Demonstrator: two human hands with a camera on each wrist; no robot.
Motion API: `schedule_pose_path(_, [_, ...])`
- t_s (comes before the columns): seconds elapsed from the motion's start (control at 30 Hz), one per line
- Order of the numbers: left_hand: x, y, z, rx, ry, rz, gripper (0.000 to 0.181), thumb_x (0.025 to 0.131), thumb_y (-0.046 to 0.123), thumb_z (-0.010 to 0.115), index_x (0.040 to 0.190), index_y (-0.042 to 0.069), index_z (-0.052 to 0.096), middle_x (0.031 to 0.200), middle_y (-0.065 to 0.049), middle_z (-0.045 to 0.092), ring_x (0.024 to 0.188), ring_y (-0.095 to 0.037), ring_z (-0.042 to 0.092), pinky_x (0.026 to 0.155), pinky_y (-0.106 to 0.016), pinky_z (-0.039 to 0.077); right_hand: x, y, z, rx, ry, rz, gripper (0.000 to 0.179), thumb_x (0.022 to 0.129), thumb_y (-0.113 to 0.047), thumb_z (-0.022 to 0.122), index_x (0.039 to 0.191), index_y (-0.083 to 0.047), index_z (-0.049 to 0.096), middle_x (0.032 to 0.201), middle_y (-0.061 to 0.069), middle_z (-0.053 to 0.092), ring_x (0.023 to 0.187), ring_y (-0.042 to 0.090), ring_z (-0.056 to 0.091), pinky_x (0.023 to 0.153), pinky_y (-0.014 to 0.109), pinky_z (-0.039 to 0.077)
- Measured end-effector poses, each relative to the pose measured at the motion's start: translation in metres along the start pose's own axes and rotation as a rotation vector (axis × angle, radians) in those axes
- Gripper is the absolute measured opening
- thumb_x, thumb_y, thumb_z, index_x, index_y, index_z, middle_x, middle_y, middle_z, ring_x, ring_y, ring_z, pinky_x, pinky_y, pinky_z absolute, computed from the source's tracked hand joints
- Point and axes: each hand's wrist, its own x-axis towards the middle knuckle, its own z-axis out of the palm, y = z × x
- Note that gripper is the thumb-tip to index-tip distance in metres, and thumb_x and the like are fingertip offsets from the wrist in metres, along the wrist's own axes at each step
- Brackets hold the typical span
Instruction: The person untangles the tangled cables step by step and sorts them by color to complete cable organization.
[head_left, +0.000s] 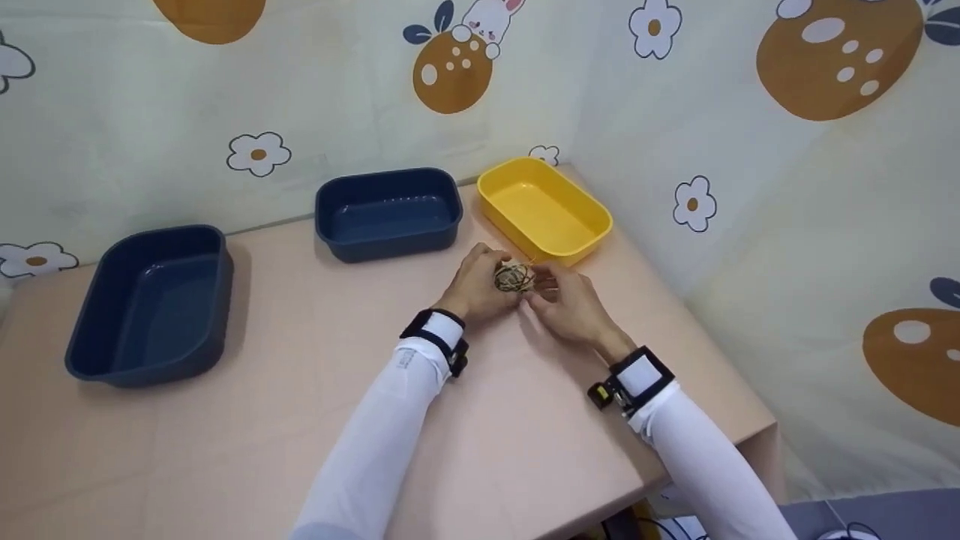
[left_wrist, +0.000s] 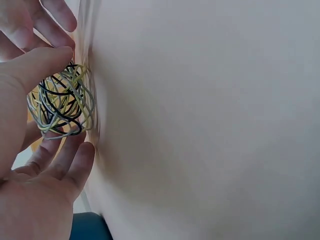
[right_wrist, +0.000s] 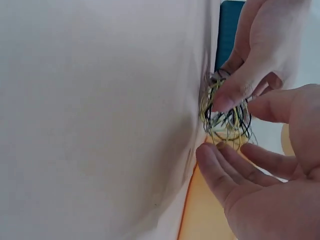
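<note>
A roundish tangle of thin wires [head_left: 514, 277], black, yellow and grey, is held just above the table by both hands. My left hand [head_left: 480, 289] grips it from the left, its thumb laid across the strands and its fingers on the far side. From the right, my right hand [head_left: 570, 300] has thumb and fingertips at the tangle's edge. In the left wrist view, the looped wires [left_wrist: 62, 102] show between the left thumb and fingers. The right wrist view has the right thumb against the wire bundle [right_wrist: 227, 122] and the fingertips at its lower edge.
Just beyond the hands stands a yellow bin [head_left: 544, 210]. One dark blue bin [head_left: 390, 247] is at the back middle, and a second dark blue bin [head_left: 154, 367] at the left. A pink cloth covers the table [head_left: 262, 435]. Patterned curtains [head_left: 337, 90] hang behind and to the right.
</note>
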Motion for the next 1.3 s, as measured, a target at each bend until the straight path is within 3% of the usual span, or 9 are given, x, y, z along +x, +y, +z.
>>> schedule_pose_path(0.13, [-0.010,-0.014,-0.005,-0.024,0.037,0.029,0.057,0.081,0.025,0.095,0.132,0.007,0.077,0.126,-0.008,0.059,0.121,-0.025,0.060,0.116,-0.036,0.054,-0.007,-0.007,0.000,0.051,-0.034,-0.058,0.049,0.107,-0.011,0.075,0.153,0.001,0.062,0.144,0.021,0.074,0.133,0.039,0.075,0.118,0.051,0.062])
schedule_pose_path(0.23, [-0.028,-0.007,-0.023,-0.051,0.048,0.051,0.054,0.082,0.022,0.097,0.129,0.005,0.076,0.130,-0.010,0.062,0.126,-0.029,0.062,0.119,-0.040,0.053,-0.012,-0.016,0.001,0.056,-0.045,-0.121,0.048,0.107,-0.010,0.075,0.151,0.004,0.063,0.143,0.022,0.075,0.133,0.038,0.074,0.117,0.051,0.062])
schedule_pose_path(0.37, [-0.062,0.012,-0.058,-0.091,0.090,0.039,0.053,0.085,0.016,0.097,0.131,0.002,0.073,0.136,-0.017,0.074,0.131,-0.036,0.069,0.121,-0.050,0.055,-0.016,-0.032,0.004,0.006,-0.028,-0.249,0.044,0.104,-0.007,0.077,0.145,0.005,0.067,0.139,0.023,0.076,0.129,0.038,0.075,0.112,0.054,0.065])
schedule_pose_path(0.57, [-0.106,0.011,-0.095,-0.151,0.224,0.011,0.062,0.091,0.018,0.094,0.145,0.005,0.068,0.144,-0.015,0.076,0.135,-0.032,0.071,0.122,-0.050,0.054,-0.018,-0.064,0.017,-0.070,0.022,-0.450,0.034,0.105,-0.012,0.080,0.137,-0.002,0.073,0.131,0.018,0.079,0.121,0.033,0.077,0.104,0.051,0.067])
schedule_pose_path(0.73, [-0.143,0.011,-0.117,-0.193,0.302,0.021,0.061,0.093,0.019,0.093,0.149,0.007,0.069,0.139,-0.014,0.074,0.126,-0.029,0.071,0.106,-0.043,0.059,-0.015,-0.095,0.035,-0.043,0.080,-0.588,0.030,0.105,-0.019,0.082,0.130,-0.004,0.075,0.128,0.013,0.078,0.118,0.026,0.074,0.102,0.045,0.066])
schedule_pose_path(0.83, [-0.165,0.011,-0.126,-0.217,0.333,0.042,0.060,0.093,0.018,0.094,0.148,0.009,0.071,0.136,-0.013,0.071,0.122,-0.025,0.070,0.101,-0.038,0.061,-0.011,-0.115,0.047,0.007,0.080,-0.635,0.034,0.104,-0.021,0.084,0.131,-0.003,0.074,0.129,0.011,0.076,0.118,0.023,0.073,0.102,0.040,0.066])
schedule_pose_path(1.03, [-0.199,0.009,-0.131,-0.202,0.386,0.067,0.056,0.092,0.016,0.095,0.144,0.012,0.074,0.133,-0.009,0.067,0.121,-0.019,0.067,0.104,-0.033,0.059,-0.001,-0.148,0.066,0.088,0.017,-0.712,0.039,0.102,-0.022,0.087,0.132,-0.002,0.075,0.121,0.010,0.076,0.109,0.024,0.071,0.097,0.034,0.062])
schedule_pose_path(1.3, [-0.218,-0.001,-0.133,-0.289,0.464,0.081,0.051,0.094,0.007,0.091,0.142,0.015,0.075,0.139,0.000,0.076,0.126,-0.014,0.073,0.109,-0.026,0.060,0.010,-0.169,0.085,0.140,-0.014,-0.753,0.015,0.102,-0.014,0.084,0.114,-0.005,0.082,0.101,0.009,0.077,0.091,0.021,0.068,0.083,0.027,0.055])
